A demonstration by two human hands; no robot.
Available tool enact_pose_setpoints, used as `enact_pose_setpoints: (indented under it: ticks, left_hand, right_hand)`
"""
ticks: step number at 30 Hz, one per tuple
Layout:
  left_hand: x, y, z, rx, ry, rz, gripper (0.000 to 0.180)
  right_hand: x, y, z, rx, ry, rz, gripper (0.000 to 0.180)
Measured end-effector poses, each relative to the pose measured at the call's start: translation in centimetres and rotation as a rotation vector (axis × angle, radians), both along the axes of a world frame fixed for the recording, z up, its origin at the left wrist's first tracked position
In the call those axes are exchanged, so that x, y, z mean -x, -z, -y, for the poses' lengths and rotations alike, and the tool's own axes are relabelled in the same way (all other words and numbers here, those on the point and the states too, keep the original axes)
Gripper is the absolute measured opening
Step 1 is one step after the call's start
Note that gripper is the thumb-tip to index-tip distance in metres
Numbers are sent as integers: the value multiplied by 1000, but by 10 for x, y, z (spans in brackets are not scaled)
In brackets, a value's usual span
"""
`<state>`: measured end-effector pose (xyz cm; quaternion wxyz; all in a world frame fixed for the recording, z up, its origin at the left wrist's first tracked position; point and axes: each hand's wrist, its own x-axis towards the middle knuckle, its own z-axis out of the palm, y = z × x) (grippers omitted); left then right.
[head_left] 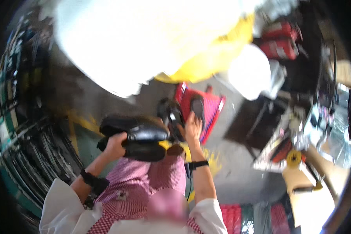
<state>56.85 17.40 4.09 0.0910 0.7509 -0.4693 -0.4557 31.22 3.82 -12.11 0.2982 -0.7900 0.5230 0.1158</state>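
My left hand [115, 146] is wrapped around the near left side of a bundle of black shoes [146, 133], held in front of my lap. Their dark surfaces overlap, and one has a shiny grey patch. Farther right, my right hand [192, 129] has its thumb and fingers around a dark shoe [176, 120]. Beyond its fingertips a dark oval piece, perhaps a sole [197, 106], lies over a red plastic basket [212, 118]. Blur hides whether my fingers touch that piece.
Bright white and yellow bags [206, 64] fill the far side. A rack of dark items [39, 156] stands at left. To the right are a dark board [250, 124] and a bench with a machine bearing a yellow wheel [294, 158]. Red packages [279, 41] lie at far right.
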Motion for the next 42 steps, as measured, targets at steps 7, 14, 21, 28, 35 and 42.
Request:
enact_pose_setpoints:
  ticks: [7,14,21,28,35,42]
  left_hand:
    - [-1,0,-72,-124,-274,64,28]
    - [13,-12,-160,60,-519,284,23]
    - [12,-50,-209,151,-590,400,32]
    - [-49,-92,-253,167,-843,347,32]
    - [-173,-98,-304,346,-1415,-24,25]
    - [-307,-105,-341,734,-1797,-366,29]
  right_hand:
    - [28,58,-8,-65,-115,-406,30]
    - [25,-60,-36,-43,162,-180,35]
    - [10,-164,-82,25,255,3,37]
    - [-98,-222,-93,39,-18,-67,32]
    - [-286,-240,-88,-46,-399,9,41]
    - [-456,-268,-82,-98,-454,100,32]
